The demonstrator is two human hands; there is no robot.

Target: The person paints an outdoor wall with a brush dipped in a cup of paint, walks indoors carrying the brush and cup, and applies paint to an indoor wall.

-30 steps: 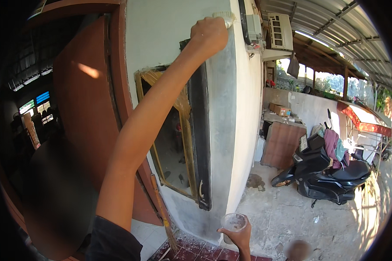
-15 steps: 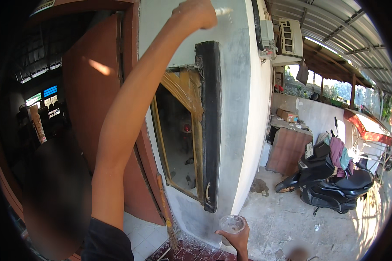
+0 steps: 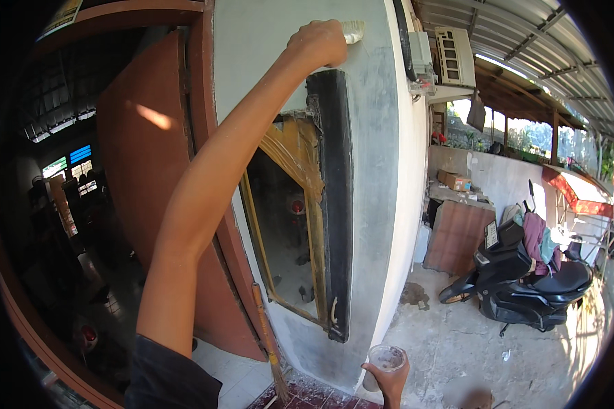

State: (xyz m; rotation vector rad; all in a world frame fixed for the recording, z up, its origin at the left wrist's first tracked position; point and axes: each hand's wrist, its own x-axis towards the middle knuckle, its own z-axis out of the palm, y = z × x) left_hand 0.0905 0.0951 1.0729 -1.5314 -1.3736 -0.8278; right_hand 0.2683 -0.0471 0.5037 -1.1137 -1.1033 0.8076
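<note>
High up on the pale grey-white wall (image 3: 373, 136), my left hand (image 3: 318, 44) is closed round a paintbrush (image 3: 353, 31). Only its pale, whitish bristles show past my fist, at or very near the wall surface; the handle is hidden. Low down, in front of the wall's foot, my right hand (image 3: 394, 380) grips a clear plastic cup (image 3: 387, 357), thumb on its left side. Some whitish stuff shows inside the cup. Just below the brush hangs a dark upright board (image 3: 333, 204), beside a window pane (image 3: 280, 218) edged with brown tape.
A reddish-brown door (image 3: 147, 136) stands open at left. One broom (image 3: 267, 341) leans by the wall over splattered red tiles (image 3: 314, 395). To the right, a black scooter (image 3: 532, 286) with cloths on it is parked near a brown panel (image 3: 460, 235).
My left hand has come down and slightly right along the wall, and the brush now shows its bristles more broadly. The cup in my right hand appears farther right and lower.
</note>
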